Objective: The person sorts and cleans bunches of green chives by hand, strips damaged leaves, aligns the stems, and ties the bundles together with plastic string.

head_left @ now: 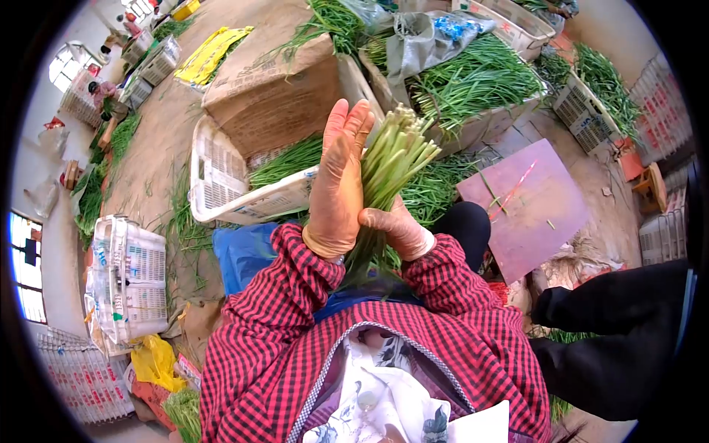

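A bunch of chives (pixel 395 159) stands upright before my chest, its pale cut ends at the top and its green leaves hanging toward my lap. My right hand (pixel 399 229) is closed around the lower part of the bunch, thumb across the front. Stretched upward, the fingers of my left hand (pixel 337 181) lie flat alongside the left of the stems, palm turned toward them. Both hands wear thin, pale orange gloves. Behind my left hand, a white plastic crate (pixel 218 166) holds more chives (pixel 286 164).
A large container heaped with chives (pixel 480 85) stands ahead, partly under grey plastic. To the right lies a pinkish board (pixel 528 203) with loose stems and a red strip. Dark-trousered legs (pixel 613 325) of another person are close on my right. White crates (pixel 127 277) stand left.
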`<state>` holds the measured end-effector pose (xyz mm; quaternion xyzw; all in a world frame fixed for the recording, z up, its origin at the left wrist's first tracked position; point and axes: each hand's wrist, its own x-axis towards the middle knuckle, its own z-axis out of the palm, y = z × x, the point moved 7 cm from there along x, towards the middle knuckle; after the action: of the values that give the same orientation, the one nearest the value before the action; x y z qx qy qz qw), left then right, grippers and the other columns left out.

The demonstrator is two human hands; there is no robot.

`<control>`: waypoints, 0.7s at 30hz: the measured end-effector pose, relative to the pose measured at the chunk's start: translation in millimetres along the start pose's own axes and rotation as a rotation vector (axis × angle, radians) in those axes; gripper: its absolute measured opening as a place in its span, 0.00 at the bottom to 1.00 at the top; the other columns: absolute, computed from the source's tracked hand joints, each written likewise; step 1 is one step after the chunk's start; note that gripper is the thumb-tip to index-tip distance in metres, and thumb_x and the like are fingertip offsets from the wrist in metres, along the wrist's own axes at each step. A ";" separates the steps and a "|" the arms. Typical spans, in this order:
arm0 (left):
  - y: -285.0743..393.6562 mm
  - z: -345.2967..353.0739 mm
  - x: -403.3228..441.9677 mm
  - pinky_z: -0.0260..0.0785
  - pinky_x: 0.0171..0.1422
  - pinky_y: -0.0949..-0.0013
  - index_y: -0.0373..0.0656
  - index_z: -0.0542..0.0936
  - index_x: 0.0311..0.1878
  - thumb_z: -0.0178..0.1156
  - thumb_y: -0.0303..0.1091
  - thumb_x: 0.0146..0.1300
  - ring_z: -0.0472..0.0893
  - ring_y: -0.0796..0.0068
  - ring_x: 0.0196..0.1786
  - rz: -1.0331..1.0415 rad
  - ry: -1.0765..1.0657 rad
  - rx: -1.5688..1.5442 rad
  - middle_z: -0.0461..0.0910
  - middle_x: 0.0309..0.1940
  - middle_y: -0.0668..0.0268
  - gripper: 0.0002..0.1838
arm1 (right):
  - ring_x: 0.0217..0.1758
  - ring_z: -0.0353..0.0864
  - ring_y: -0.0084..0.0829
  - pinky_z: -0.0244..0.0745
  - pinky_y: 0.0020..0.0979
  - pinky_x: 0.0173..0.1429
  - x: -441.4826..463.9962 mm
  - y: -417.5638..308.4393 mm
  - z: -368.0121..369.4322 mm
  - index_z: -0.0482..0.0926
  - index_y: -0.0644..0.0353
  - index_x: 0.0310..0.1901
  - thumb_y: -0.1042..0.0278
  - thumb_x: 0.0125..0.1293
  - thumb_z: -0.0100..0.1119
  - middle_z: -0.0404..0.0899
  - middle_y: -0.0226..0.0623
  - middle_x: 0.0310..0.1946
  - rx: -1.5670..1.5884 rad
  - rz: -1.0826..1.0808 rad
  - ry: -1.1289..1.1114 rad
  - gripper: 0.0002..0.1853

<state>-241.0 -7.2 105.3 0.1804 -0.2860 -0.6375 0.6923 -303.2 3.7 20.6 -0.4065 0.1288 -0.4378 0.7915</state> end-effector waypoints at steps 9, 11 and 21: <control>-32.4 9.1 10.0 0.51 0.82 0.57 0.33 0.62 0.71 0.58 0.48 0.72 0.63 0.60 0.75 -0.020 0.030 -0.190 0.65 0.70 0.53 0.35 | 0.65 0.76 0.35 0.71 0.37 0.70 -22.9 -23.1 -48.6 0.64 0.62 0.71 0.67 0.57 0.70 0.75 0.39 0.63 0.326 -0.042 0.234 0.40; -36.7 5.9 10.2 0.57 0.80 0.57 0.33 0.65 0.70 0.58 0.41 0.72 0.68 0.61 0.72 -0.098 0.040 -0.263 0.69 0.68 0.53 0.30 | 0.58 0.79 0.34 0.75 0.36 0.64 -28.2 -28.9 -56.4 0.63 0.61 0.71 0.66 0.56 0.71 0.78 0.37 0.56 0.346 -0.076 0.255 0.42; 24.6 -124.5 11.7 0.80 0.60 0.64 0.38 0.74 0.65 0.56 0.33 0.73 0.85 0.68 0.55 -0.174 0.117 0.110 0.84 0.54 0.58 0.20 | 0.36 0.81 0.28 0.82 0.28 0.41 -133.0 -251.6 -86.5 0.59 0.65 0.72 0.58 0.58 0.73 0.78 0.33 0.36 -0.318 -0.329 0.393 0.45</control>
<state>-143.7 -30.1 26.3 0.2792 -0.2630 -0.6669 0.6388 -577.3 -8.1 135.6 -0.4483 0.2791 -0.6048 0.5961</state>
